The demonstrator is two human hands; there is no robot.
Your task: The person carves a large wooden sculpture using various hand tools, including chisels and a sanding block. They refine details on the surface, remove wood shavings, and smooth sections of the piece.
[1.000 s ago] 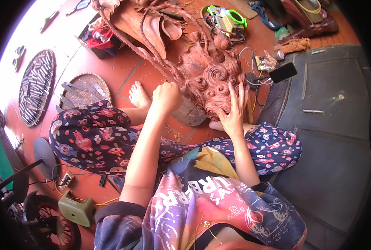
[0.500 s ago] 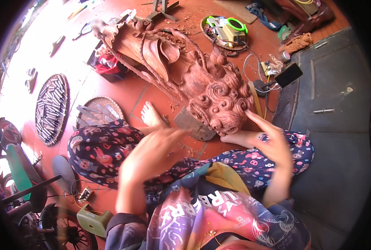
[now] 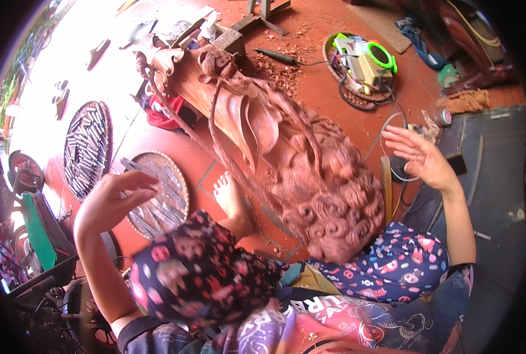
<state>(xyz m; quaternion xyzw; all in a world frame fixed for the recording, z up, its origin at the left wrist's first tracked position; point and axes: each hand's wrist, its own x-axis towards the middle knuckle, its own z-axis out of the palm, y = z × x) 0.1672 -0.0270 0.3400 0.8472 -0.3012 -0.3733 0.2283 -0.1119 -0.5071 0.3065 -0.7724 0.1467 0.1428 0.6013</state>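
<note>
While L fingers [image 3: 134, 179] bend, wd carving [image 3: 269, 127] swirls.

- The left hand [image 3: 116, 199] is raised with loosely bent fingers, nearest the round woven tray [image 3: 188, 197] of flat metal tools [image 3: 159, 209].
- The right hand [image 3: 422, 156] is spread, palm showing, beside the carving's scrolled end, near a white cable [image 3: 383, 134].
- Between them, a reddish-brown wood carving [image 3: 333, 171] lies slantwise, its curls close to the patterned trousers [image 3: 387, 262].
- A second woven tray [image 3: 109, 138] holds many slim metal tools [image 3: 86, 156].
- Beyond the carving, a black pen-shaped tool [image 3: 276, 56] lies by wood chips [image 3: 283, 79], near a basket [image 3: 328, 50] holding a green-ringed device [image 3: 392, 57].
</note>
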